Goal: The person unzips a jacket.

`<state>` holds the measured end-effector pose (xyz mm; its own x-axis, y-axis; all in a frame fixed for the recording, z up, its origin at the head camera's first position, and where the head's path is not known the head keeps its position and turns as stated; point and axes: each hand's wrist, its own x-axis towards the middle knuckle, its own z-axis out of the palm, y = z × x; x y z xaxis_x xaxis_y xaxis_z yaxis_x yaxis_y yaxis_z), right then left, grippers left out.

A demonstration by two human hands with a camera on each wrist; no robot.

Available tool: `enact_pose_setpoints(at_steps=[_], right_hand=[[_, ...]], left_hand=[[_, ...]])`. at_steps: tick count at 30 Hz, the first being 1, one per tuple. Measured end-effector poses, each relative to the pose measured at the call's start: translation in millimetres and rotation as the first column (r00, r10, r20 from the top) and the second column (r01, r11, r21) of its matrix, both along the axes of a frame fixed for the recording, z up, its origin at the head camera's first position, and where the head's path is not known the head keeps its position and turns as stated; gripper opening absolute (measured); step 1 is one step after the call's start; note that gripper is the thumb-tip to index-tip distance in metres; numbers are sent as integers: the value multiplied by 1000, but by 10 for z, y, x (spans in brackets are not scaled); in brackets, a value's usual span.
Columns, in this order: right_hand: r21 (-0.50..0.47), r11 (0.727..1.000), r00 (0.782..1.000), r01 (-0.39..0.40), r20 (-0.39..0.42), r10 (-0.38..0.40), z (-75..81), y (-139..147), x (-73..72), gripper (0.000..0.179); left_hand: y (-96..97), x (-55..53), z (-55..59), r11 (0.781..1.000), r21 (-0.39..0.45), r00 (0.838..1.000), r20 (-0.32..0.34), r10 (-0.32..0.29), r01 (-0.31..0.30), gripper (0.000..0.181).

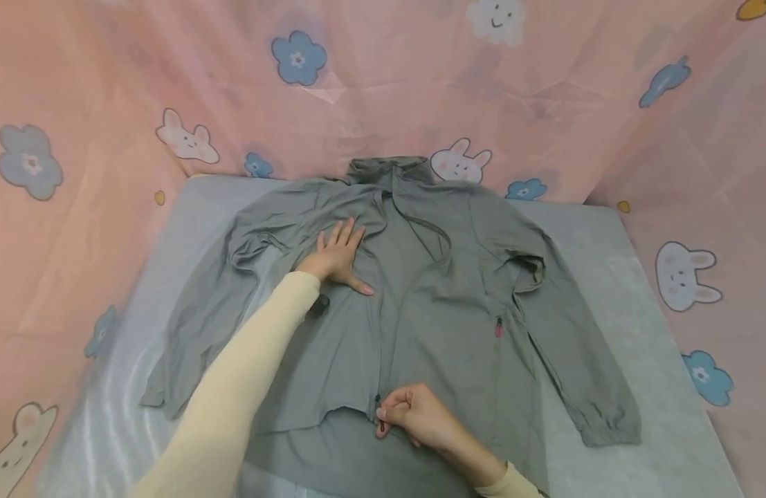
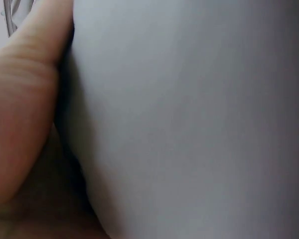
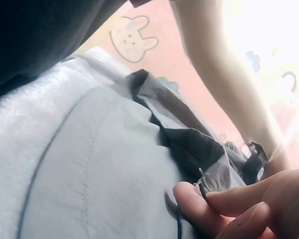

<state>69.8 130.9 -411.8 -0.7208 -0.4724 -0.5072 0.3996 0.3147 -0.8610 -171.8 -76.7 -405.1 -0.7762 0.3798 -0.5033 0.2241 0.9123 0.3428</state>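
Observation:
A grey-green zip jacket [image 1: 445, 332] lies spread out, collar at the far end and sleeves out to both sides. My left hand [image 1: 338, 259] rests with spread fingers on its left front panel. Down at the front hem, my right hand [image 1: 420, 415] pinches the zipper pull [image 1: 378, 401] between thumb and finger. In the right wrist view the thumb and fingertip [image 3: 189, 194] meet on this dark, small pull. Blurred fabric [image 2: 189, 119] fills most of the left wrist view beside part of the left hand [image 2: 20, 114].
The jacket lies on a pale, shiny cloth-covered surface [image 1: 607, 263]. Pink curtains [image 1: 383, 111] printed with rabbits and blue flowers hang behind it and at both sides. A side-pocket zipper with a red pull [image 1: 498, 328] is on the right panel.

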Motion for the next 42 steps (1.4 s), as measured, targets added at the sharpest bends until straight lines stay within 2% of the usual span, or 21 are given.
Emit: enact_pose_setpoints(at_steps=[8,13,28,32,38,42], right_hand=[[16,999,998,-37,-46,38,35,-8,-18,19],[-3,998,996,-63,-63,63,75,-30,-30,20],[-17,999,996,-52,-68,50,125,-120,-113,20],[-26,999,998,-42,-41,41,105,-133,-71,21],[-47,998,999,-28,20,29,13,-173,20,21],[-71,996,998,-50,37,53,-21,-154,98,26]], left_hand=[[-12,-220,124,1000,-18,1000,-23,-12,12,139],[-26,-277,187,999,-29,999,-38,-15,14,140],[-27,-415,422,999,-46,998,-62,-15,12,141],[-11,-395,367,998,-54,998,-57,-15,11,141],[-6,-328,187,997,-74,999,-34,-15,12,143],[-8,-206,85,997,-72,999,-47,1,-5,140]])
